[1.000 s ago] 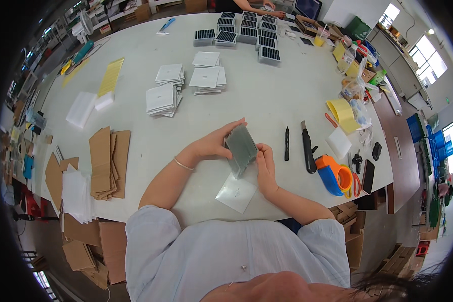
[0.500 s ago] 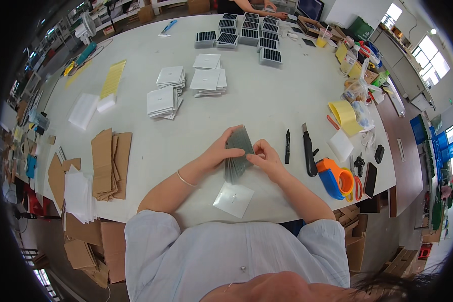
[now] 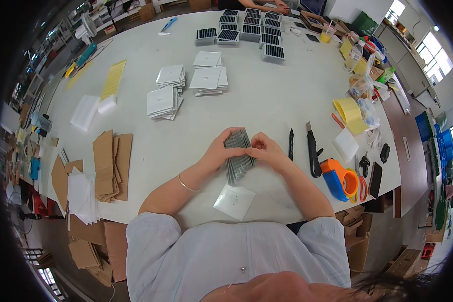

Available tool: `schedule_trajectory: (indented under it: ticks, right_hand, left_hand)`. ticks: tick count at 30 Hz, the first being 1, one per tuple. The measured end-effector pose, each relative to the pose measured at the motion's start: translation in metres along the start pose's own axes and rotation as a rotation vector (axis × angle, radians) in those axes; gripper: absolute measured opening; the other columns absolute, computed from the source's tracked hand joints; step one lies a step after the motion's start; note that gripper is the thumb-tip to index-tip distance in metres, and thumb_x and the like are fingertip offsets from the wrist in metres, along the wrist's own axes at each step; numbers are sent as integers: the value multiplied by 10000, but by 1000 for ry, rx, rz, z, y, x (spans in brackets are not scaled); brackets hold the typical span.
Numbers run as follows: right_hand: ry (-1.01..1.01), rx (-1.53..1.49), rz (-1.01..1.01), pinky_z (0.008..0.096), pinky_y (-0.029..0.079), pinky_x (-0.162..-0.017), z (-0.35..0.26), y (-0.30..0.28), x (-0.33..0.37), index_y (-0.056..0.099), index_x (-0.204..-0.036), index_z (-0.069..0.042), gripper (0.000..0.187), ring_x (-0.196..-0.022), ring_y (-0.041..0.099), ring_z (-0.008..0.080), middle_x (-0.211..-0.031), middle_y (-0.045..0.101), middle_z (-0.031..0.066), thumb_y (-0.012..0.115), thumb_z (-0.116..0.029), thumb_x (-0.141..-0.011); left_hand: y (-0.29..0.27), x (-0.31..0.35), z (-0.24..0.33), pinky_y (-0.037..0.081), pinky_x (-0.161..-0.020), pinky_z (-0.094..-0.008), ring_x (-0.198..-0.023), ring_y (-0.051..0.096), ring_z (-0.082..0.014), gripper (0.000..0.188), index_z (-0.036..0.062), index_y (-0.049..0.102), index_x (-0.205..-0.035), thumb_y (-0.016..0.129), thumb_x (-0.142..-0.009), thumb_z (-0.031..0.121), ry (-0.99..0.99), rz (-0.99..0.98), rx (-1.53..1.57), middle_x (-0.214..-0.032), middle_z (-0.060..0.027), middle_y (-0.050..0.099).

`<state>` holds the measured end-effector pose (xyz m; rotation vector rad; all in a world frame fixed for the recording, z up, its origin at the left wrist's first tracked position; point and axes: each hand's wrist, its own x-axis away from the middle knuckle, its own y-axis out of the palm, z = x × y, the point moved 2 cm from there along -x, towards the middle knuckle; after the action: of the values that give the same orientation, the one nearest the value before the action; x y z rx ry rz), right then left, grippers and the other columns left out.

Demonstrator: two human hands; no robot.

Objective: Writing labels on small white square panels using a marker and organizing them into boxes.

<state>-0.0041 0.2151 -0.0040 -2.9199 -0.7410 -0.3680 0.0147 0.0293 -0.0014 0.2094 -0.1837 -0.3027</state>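
My left hand (image 3: 220, 152) is wrapped around a thick stack of thin, square, greyish sheets (image 3: 237, 167), held tilted with its lower edges fanned out. At the stack's right edge, my right hand (image 3: 267, 151) pinches the sheets between thumb and bent fingers. A single shiny whitish square sheet (image 3: 234, 202) lies flat on the table, between the stack and my body. Farther off stand several piles of white square pieces (image 3: 161, 100), beyond my left hand.
On the white table (image 3: 267, 95), a black pen (image 3: 291, 144), a utility knife (image 3: 313, 151) and an orange-blue tape dispenser (image 3: 340, 179) lie right. Cardboard pieces (image 3: 105, 166) and white sheets (image 3: 83, 197) sit left. Small solar panels (image 3: 250, 31) stand far off, near another person's hands (image 3: 282, 7).
The stack has fanned out more, showing more sheet edges. My right hand has closed in on the stack's edge. The other person's hands have shifted.
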Motion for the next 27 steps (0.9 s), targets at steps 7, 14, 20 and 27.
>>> schedule_trajectory:
  ticks: [7, 14, 20, 27]
  right_hand:
    - [-56, 15, -5, 223, 438, -658, 4, -2, -3, 536, -920, -52, 362, -755, 512, 66, -809, 554, 1, 769, -293, -783]
    - [-86, 74, 14, 231, 444, -666, -3, -2, -1, 538, -902, -46, 338, -753, 508, 74, -820, 551, 3, 768, -257, -770]
    - [-126, 112, 16, 242, 444, -682, -4, -3, -3, 537, -901, -47, 339, -766, 500, 86, -834, 548, 8, 769, -248, -757]
    - [-108, 120, 3, 250, 432, -742, -9, -4, 0, 531, -910, -66, 289, -817, 489, 100, -847, 550, 6, 741, -202, -766]
  left_hand:
    - [-3, -1, -5, 487, -896, -298, -1040, 559, -167, 611, 49, 441, -1318, 715, -772, 61, 33, 0, 2, -1157, -91, 538]
    - [-3, -1, -7, 442, -942, -312, -1089, 514, -182, 593, 61, 452, -1279, 732, -759, 109, 17, 12, 63, -1176, -93, 503]
    - [-4, 0, -8, 440, -945, -309, -1092, 515, -173, 560, 60, 460, -1259, 728, -770, 108, 32, 12, 65, -1170, -90, 513]
    - [-5, -1, -9, 438, -950, -314, -1096, 517, -173, 543, 61, 465, -1245, 726, -771, 104, 27, 6, 66, -1165, -87, 522]
